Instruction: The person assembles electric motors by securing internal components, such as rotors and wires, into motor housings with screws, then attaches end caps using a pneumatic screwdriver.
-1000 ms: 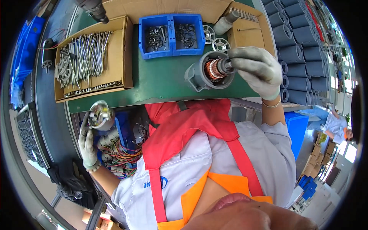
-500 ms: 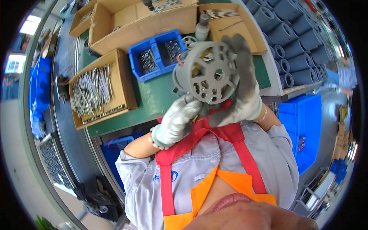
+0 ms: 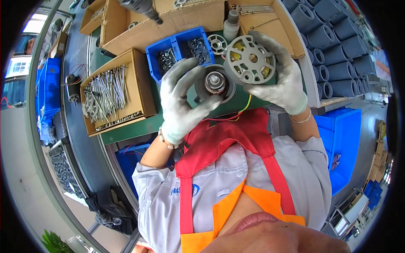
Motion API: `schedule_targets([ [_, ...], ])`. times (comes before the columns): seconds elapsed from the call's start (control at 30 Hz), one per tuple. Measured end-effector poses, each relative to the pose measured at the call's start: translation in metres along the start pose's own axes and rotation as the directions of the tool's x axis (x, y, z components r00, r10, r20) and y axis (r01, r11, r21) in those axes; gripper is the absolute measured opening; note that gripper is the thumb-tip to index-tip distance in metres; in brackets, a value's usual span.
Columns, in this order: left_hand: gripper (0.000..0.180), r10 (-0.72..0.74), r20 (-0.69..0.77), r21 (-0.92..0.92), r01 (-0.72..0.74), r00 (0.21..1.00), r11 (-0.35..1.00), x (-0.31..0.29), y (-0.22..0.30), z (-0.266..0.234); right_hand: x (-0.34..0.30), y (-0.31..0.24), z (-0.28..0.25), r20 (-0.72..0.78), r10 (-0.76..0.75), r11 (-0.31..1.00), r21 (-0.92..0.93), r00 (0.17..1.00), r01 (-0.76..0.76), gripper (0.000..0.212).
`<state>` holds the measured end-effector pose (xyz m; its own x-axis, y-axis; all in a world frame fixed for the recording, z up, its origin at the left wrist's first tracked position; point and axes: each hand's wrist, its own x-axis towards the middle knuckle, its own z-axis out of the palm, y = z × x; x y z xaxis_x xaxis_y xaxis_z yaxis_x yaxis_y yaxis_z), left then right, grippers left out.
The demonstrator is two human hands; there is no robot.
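Note:
A round grey motor end cover [image 3: 252,60] with slotted openings is gripped at its right rim by my gloved right hand [image 3: 283,75]. Yellow shows through its slots. Below and left of it is a grey cylindrical motor housing [image 3: 231,90], its open end up. Inside sits a rotor [image 3: 215,82] with a pale shaft tip. My gloved left hand [image 3: 182,98] is beside the housing's left side, thumb and fingers apart, holding nothing; whether it touches the rim I cannot tell. Red, yellow and green wires [image 3: 246,109] hang below the cover toward my red apron.
A blue two-part bin [image 3: 179,42] of small metal parts stands behind my left hand. Left is a cardboard box [image 3: 144,90] of long screws. A power screwdriver [image 3: 145,9] hangs above a large carton. Beyond are a grey bottle [image 3: 231,27], a spoked ring [image 3: 217,44] and stacked grey cylinders [image 3: 333,50].
The end cover, earlier raised between both hands, is now in my right hand alone. My left hand has opened and moved left. The housing's open end and the rotor now show. The screwdriver hangs lower.

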<state>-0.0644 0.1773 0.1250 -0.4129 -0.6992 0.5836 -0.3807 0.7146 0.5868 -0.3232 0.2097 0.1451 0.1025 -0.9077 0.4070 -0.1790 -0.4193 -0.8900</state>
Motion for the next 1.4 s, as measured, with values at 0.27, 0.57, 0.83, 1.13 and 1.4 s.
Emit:
schedule_targets([
  [0.27,0.044,-0.208,0.144,-0.287,0.242,0.968,0.927,0.008,-0.007,0.000,0.017,-0.015,0.005,0.121,-0.168,0.875,-0.438,0.978,0.204,0.090],
  [0.57,0.106,-0.038,0.143,-0.469,0.102,0.989,0.877,0.006,-0.029,0.005,0.024,-0.010,0.010,0.084,-0.117,0.989,0.103,0.990,0.108,0.098],
  [0.83,0.108,-0.123,-0.018,-0.646,0.083,0.992,0.759,-0.003,-0.025,0.018,0.048,-0.008,0.024,0.470,-0.120,0.918,-0.283,0.875,0.278,0.085],
  [1.13,0.052,0.038,-0.185,-0.666,-0.153,0.982,0.730,-0.009,-0.036,0.049,0.036,-0.001,0.032,0.451,-0.133,0.882,-0.352,0.882,0.313,0.086],
  [1.4,0.055,-0.015,-0.060,-0.641,-0.027,0.998,0.767,-0.008,-0.031,0.037,0.024,0.003,0.047,0.331,-0.069,0.972,-0.190,0.941,0.138,0.084],
])
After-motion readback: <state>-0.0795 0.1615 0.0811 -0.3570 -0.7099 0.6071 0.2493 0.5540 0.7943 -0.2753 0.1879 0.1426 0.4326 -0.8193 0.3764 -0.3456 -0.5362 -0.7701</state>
